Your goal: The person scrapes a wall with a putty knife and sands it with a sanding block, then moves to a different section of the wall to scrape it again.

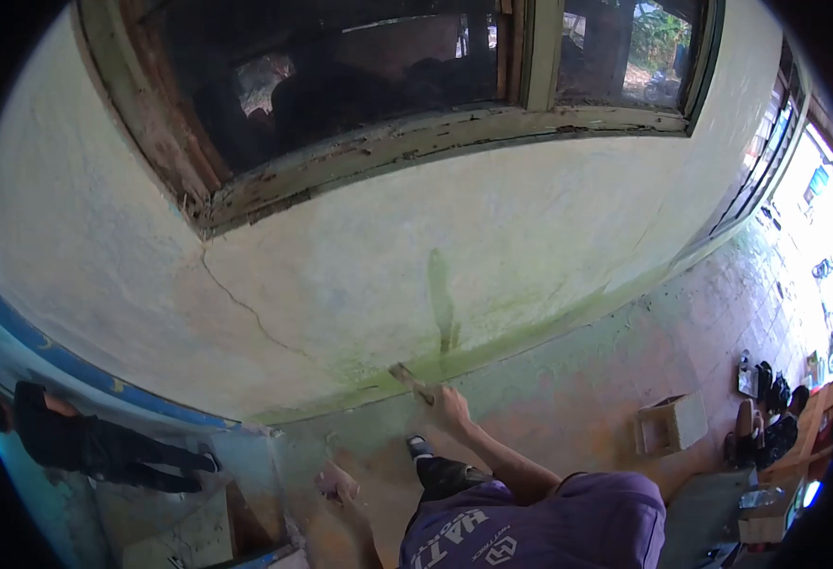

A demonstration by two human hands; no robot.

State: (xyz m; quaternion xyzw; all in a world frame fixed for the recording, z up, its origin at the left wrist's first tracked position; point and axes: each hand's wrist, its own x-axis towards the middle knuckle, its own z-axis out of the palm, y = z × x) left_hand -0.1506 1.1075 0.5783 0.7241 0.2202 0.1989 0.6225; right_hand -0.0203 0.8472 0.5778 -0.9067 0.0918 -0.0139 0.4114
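My right hand [450,408] is closed round the handle of a flat tool that looks like a scraper or brush [403,374]. The tool's end is at the green-stained lower part of the pale wall [341,275], left of a dark green streak [442,299]. Lower and to the left, my left hand [339,486] is closed on a small pinkish thing [326,479] that is too small to make out. A thin crack [246,308] runs down the wall from the window corner.
An old wooden window frame [369,152] spans the top. A person in dark clothes [84,436] is at the left beside a box [184,536]. An open wooden box [673,425] lies on the floor at right, near another person [779,427].
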